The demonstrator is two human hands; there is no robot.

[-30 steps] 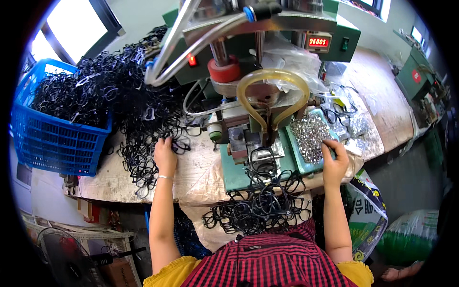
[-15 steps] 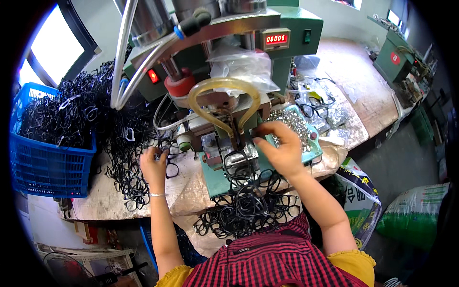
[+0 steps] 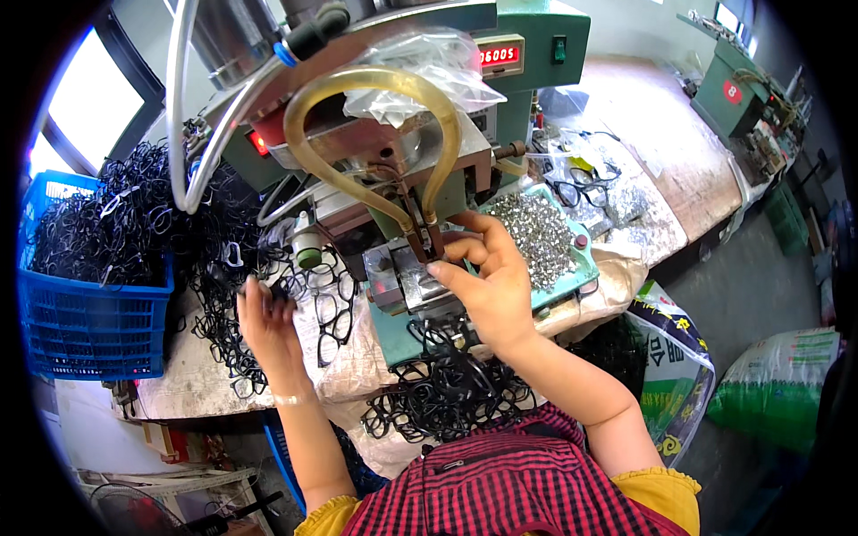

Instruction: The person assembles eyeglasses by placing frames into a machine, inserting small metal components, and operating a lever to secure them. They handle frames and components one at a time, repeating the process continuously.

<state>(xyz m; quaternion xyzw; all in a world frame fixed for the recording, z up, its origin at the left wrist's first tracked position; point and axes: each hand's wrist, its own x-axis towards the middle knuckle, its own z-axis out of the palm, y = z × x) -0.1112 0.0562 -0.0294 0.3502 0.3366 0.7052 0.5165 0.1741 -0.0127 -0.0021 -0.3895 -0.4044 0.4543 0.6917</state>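
Note:
My right hand (image 3: 493,284) is at the work point of a green bench press. Its thumb and fingers are pinched together close to the press's narrow dark jaws (image 3: 424,243); whatever lies between them is too small to make out. Beside it sits a green tray of small shiny metal parts (image 3: 536,239). My left hand (image 3: 271,332) hovers at the edge of a heap of black eyeglass frames (image 3: 219,304), its curled fingers smeared by motion. More black eyeglass frames (image 3: 447,393) lie piled in front of the press, by my apron.
A blue plastic basket (image 3: 94,326) heaped with black frames stands at the left. A looped yellowish hose (image 3: 451,134) and clear plastic bag (image 3: 416,71) hang over the press. Bagged parts and glasses (image 3: 585,188) lie at right; a white-green sack (image 3: 773,384) stands on the floor.
My right hand has moved in to the jaws and closed into a pinch. My left hand has shifted left and nearer me. The frame at the work point has dropped toward the near pile.

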